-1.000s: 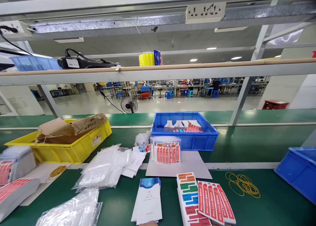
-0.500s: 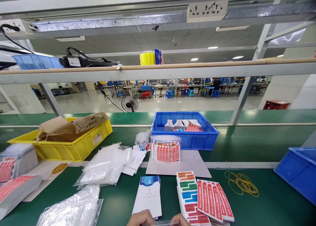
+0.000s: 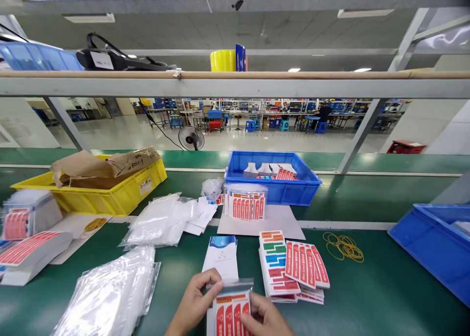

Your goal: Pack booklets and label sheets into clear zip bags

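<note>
A bare left hand (image 3: pixel 196 299) with rounded fingertips (image 3: pixel 216 288) is being observed, uncovered to the wrist (image 3: pixel 179 322); a bare right hand (image 3: pixel 269 317) is being cropped by the view's lower edge.

About its middle, the green workbench (image 3: pixel 367 297) carries a rectangular yellow plastic bin (image 3: pixel 99 197) at ten o'clock, looped yellow bands (image 3: pixel 350 250) at three and flat clear plastic bags (image 3: pixel 106 297) at eight.

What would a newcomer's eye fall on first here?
Probably the clear bag of red-striped labels, held by the left hand and right hand at bottom centre. Next, the yellow bin at left, holding brown paper, and the blue bin beyond, right of centre.
</note>
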A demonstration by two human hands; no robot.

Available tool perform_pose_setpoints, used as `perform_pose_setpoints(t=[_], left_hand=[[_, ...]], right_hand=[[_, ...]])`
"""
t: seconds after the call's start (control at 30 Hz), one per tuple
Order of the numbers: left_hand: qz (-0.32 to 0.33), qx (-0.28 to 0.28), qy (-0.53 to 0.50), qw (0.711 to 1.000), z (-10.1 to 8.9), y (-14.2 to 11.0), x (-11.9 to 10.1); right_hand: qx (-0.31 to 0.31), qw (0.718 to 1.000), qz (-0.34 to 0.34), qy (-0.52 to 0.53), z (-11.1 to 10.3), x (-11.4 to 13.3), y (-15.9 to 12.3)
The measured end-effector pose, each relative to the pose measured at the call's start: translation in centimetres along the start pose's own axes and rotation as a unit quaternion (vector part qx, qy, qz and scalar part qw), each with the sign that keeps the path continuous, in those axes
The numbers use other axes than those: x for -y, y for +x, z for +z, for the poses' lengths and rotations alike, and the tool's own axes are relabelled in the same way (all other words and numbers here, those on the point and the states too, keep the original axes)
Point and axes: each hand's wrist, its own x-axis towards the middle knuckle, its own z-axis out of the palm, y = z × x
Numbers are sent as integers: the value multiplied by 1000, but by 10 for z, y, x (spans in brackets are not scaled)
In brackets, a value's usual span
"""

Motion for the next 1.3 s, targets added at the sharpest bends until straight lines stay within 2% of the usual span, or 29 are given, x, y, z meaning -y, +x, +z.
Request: perform_pose_setpoints(t=[0.1,0.17,0.23,0.3,0.37,0.4,0.47,0.5,0.6,0.63,0.7,0.77,0.83,0.9,1.0,1.07,1.13,1.2,1.3], left_hand=[[10,-69,-85,994,-6,2,7],[10,-94,-110,989,-10,3,9],[2,-99,-111,989,-12,4,9],[-5,-106,-109,988,-13,4,6],[-11,-121,-108,987,-14,5,4],[-15,-133,-108,985,-14,5,3],[-25,-164,-113,980,-15,6,5],[-31,-183,-117,976,-16,7,6],[-55,-243,-136,959,-16,8,13],[-62,-260,-143,953,-16,9,15],[-78,-281,-157,943,-15,10,19],[-95,-288,-170,938,-15,10,21],[-116,-284,-183,934,-16,10,22],[-143,-264,-202,932,-16,9,20],[-195,-191,-255,928,-13,8,15],[-219,-137,-303,917,-8,7,12],[-227,-114,-346,903,-4,8,10],[-229,-115,-373,891,-1,9,10],[-241,-122,-388,881,0,10,11]], right_hand=[[-3,1000,-8,-13,-14,30,11],[-48,993,-52,-91,-35,55,34],[-123,962,-120,-214,-63,81,66],[-214,924,-148,-280,-89,104,98],[-277,897,-155,-307,-103,115,121],[-299,881,-162,-328,-103,115,127],[-296,840,-186,-414,-88,100,128],[-262,817,-198,-474,-74,85,124],[-68,769,-200,-603,-28,27,104],[-34,753,-195,-628,-15,7,98],[-7,728,-187,-659,3,-25,88],[-8,712,-205,-672,9,-43,83],[-17,703,-251,-665,8,-47,81],[-39,702,-293,-648,5,-40,78],[-91,710,-308,-626,11,-16,68],[-78,715,-315,-619,18,2,56],[-34,719,-329,-612,20,19,45],[-42,725,-334,-601,9,34,40],[-170,722,-272,-613,-39,50,42]])
